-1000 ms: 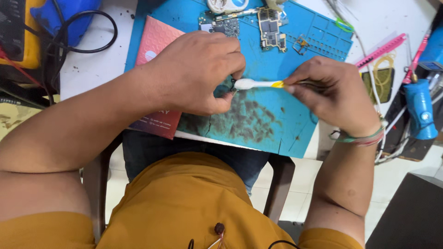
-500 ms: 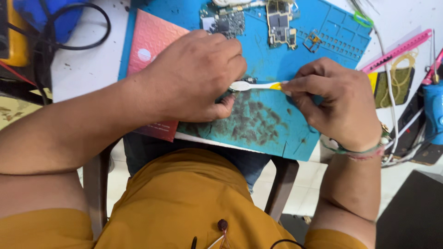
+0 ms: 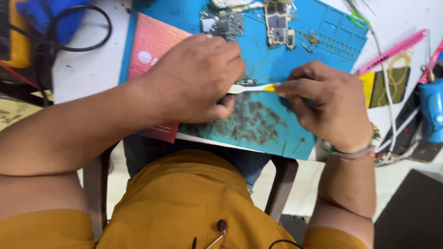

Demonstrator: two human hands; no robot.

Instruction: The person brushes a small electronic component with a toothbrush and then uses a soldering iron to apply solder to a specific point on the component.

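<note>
Hands meet near the front edge of a blue silicone work mat (image 3: pixel 323 50). Right hand (image 3: pixel 323 103) pinches the yellow end of a slim white-and-yellow plastic tool (image 3: pixel 251 87). Left hand (image 3: pixel 196 80), curled closed, covers a small dark part, mostly hidden. Two bare green circuit boards (image 3: pixel 279 23) lie at the mat's far edge.

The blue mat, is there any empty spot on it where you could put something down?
The blue mat has a bare strip between the circuit boards at its top and the right hand. The white table is bare between the black cable and the pink booklet. It is crowded around the left hand, the white brush, and the tools at the table's right edge.
</note>
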